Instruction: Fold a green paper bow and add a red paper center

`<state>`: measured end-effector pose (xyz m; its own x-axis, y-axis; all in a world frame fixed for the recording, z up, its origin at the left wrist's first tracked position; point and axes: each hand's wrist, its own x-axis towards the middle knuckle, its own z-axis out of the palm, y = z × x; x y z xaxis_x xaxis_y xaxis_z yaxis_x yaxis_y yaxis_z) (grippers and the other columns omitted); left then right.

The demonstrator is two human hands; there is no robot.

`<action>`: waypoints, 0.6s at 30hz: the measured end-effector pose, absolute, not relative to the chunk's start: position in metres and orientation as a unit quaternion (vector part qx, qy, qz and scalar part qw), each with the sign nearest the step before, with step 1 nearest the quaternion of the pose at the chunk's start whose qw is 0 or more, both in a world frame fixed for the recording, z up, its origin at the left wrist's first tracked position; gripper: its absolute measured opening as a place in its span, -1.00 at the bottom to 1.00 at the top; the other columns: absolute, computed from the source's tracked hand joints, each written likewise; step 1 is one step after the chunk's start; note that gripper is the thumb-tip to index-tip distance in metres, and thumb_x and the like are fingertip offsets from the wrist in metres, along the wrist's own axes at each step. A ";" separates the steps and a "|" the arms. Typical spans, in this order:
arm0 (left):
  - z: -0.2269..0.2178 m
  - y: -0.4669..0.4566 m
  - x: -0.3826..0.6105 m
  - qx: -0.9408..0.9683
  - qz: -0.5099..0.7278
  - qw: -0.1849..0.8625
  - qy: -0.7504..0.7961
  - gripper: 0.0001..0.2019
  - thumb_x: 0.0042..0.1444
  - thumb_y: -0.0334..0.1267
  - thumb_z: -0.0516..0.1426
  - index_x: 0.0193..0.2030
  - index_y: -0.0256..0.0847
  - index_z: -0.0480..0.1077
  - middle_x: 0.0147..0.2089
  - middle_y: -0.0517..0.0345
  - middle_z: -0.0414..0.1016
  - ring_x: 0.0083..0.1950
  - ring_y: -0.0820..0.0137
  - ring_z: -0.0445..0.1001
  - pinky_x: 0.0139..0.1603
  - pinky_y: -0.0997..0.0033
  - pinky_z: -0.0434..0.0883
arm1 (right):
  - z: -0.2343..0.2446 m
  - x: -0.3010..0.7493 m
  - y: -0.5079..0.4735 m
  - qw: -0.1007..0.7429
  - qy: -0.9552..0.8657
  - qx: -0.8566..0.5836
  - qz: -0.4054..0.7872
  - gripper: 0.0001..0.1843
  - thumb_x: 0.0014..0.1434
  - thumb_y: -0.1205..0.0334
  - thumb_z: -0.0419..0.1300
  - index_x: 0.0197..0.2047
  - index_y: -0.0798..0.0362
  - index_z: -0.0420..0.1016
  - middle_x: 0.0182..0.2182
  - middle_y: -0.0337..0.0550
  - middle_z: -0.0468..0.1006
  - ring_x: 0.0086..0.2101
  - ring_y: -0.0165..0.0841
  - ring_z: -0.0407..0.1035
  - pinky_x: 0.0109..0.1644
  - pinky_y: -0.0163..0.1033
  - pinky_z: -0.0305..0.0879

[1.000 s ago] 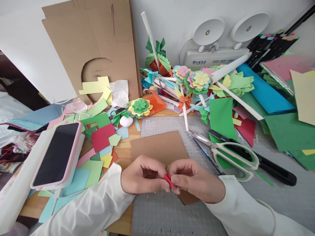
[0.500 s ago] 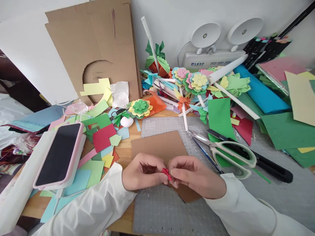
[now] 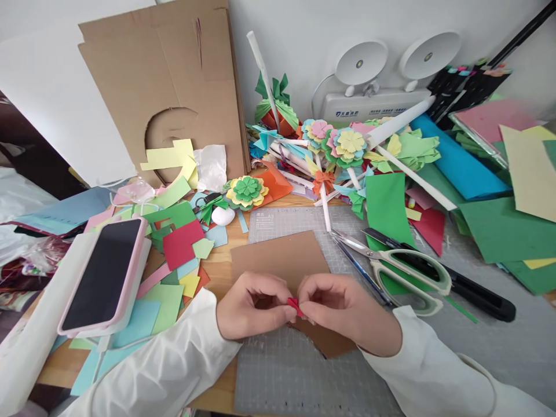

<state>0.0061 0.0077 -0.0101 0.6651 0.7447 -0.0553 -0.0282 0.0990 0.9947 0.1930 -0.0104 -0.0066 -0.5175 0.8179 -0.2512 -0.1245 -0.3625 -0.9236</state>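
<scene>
Between my two hands is a small folded piece of red paper (image 3: 295,307). My left hand (image 3: 256,305) pinches its left side between thumb and fingers. From the other side, my right hand (image 3: 332,307) pinches it too, its fingertips hiding part of the fold. Both hands are above a brown cardboard sheet (image 3: 282,255), which lies on a grey cutting mat (image 3: 278,370). Scissors (image 3: 406,272) with pale green handles lie to the right of my right hand, across a black utility knife (image 3: 482,292) and a slim blue pen-like tool (image 3: 360,269).
Coloured paper scraps (image 3: 185,243) and a phone (image 3: 104,275) in a pink case cover the left side. Behind are paper flowers (image 3: 350,145), white paper sticks, standing cardboard (image 3: 174,75) and a twin-head lamp (image 3: 376,104). Green paper sheets (image 3: 508,231) lie at right.
Both hands stay almost in place around the red paper. The right fingers and thumb have shifted slightly on it, and the whole view has moved a little.
</scene>
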 end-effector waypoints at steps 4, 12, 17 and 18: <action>-0.008 0.008 0.007 0.634 0.285 0.636 0.336 -0.79 0.04 -0.34 0.18 -0.56 -0.39 0.43 -0.59 0.12 0.33 -0.57 0.53 0.19 -0.58 0.51 0.12 | -0.007 0.192 -0.013 0.356 -0.507 -0.393 0.679 -0.91 0.05 0.34 0.18 -0.48 0.09 0.39 -0.52 -0.28 0.38 -0.47 -0.46 0.25 -0.37 -0.32 0.23; -0.005 0.004 0.010 0.622 0.304 0.642 0.330 -0.69 0.19 -0.22 0.08 -0.47 -0.39 0.45 -0.63 0.20 0.27 -0.61 0.55 0.18 -0.57 0.52 0.18 | -0.009 0.191 -0.016 0.384 -0.520 -0.401 0.649 -0.88 0.12 0.32 0.18 -0.45 0.08 0.38 -0.47 -0.23 0.43 -0.41 -0.41 0.34 -0.29 -0.29 0.27; -0.002 0.005 0.008 0.609 0.291 0.676 0.296 -0.66 0.18 -0.17 0.10 -0.51 -0.37 0.46 -0.60 0.15 0.34 -0.63 0.58 0.18 -0.60 0.56 0.19 | -0.008 0.190 -0.015 0.373 -0.461 -0.335 0.732 -0.76 0.18 0.17 0.18 -0.47 0.10 0.39 -0.51 -0.25 0.39 -0.43 -0.43 0.31 -0.30 -0.27 0.26; -0.002 0.006 0.008 0.608 0.289 0.682 0.286 -0.66 0.18 -0.17 0.11 -0.51 -0.37 0.47 -0.59 0.13 0.36 -0.63 0.58 0.18 -0.61 0.57 0.19 | -0.009 0.190 -0.015 0.370 -0.451 -0.324 0.745 -0.74 0.19 0.13 0.18 -0.47 0.10 0.39 -0.53 -0.25 0.38 -0.45 -0.43 0.30 -0.32 -0.27 0.25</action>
